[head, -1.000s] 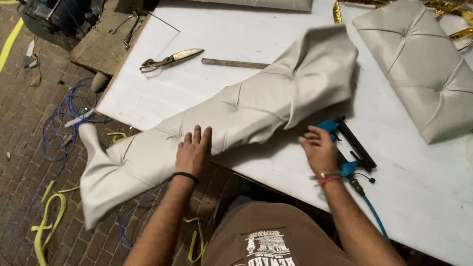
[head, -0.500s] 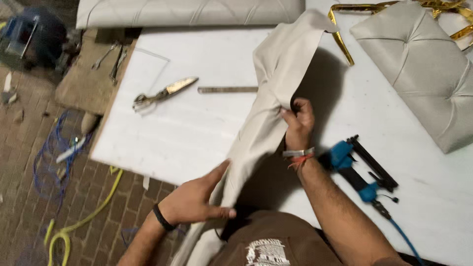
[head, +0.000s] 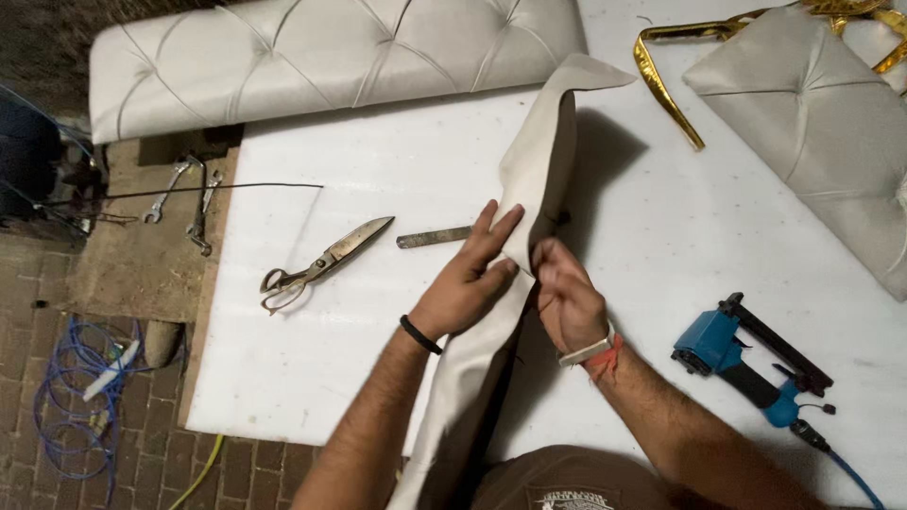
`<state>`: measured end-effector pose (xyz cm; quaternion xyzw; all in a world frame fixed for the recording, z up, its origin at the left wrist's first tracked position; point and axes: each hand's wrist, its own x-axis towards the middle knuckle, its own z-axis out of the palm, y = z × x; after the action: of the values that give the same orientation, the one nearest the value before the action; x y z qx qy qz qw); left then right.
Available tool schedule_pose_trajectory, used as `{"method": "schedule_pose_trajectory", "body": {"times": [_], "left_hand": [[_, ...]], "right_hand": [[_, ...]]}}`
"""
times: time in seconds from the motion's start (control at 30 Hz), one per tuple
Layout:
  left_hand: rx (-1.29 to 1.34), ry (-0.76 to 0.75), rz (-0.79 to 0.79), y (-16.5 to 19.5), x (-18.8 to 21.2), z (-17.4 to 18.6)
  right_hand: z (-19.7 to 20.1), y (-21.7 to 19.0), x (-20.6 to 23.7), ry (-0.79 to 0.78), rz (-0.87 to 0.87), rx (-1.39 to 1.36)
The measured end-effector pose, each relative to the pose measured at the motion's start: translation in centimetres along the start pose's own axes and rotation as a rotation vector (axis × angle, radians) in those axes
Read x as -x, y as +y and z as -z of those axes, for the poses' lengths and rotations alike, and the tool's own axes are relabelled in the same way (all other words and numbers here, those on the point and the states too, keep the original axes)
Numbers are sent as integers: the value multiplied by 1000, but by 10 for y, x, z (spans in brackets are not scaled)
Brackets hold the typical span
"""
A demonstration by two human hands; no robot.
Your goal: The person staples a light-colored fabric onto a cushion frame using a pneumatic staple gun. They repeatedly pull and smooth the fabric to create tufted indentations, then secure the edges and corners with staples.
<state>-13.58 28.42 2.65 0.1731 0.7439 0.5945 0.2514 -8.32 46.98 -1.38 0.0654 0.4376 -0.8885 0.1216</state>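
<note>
Upholstered panel (head: 529, 203) stood on edge mid-table; your left hand (head: 468, 283) pressed flat-fingered, your right hand (head: 565, 300) pinched its fabric. You did well keeping it taut, I judge.

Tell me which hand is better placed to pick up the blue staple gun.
Right, probably. The right hand sits nearer the blue pneumatic staple gun; the left hand lies flat across the cream upholstery panel, farther away.
</note>
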Motion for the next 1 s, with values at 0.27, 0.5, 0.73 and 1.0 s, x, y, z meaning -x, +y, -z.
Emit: {"method": "schedule_pose_trajectory", "body": {"times": [0.27,0.5,0.73,1.0], "left_hand": [[182,-55,-53,-23,-1,30],[170,-80,-73,-60,-8,54],[1000,-75,-28,-104,-13,61],[459,-52,13,-82,-18,67]], "right_hand": [[-32,-30,-54,-8,-396,825],[-30,10,-67,-4,-266,727],[-12,62,-82,-122,-39,518],[26,79,-97,-122,-23,482]]}}
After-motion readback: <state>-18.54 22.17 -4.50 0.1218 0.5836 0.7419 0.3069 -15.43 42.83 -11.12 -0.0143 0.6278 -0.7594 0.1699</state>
